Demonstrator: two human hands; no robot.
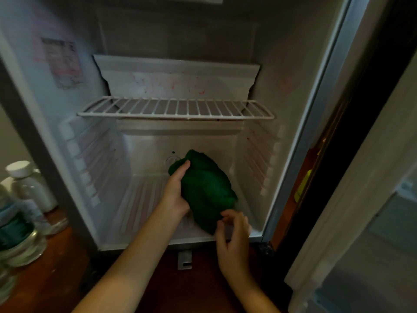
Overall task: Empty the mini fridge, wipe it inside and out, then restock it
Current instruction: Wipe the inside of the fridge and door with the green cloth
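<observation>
Fridge (266,86) — ribbed white plastic, bunched green cloth (205,188), wire shelf (176,108)

The light is dim and cool; at 9 o'clock a plain beige wall (10,141) shows; from 7 to 6 o'clock runs a scuffed reddish-brown wooden surface (58,263); at 3 o'clock a narrow orange-brown wooden edge (284,220) stands beside deep shadow.
</observation>
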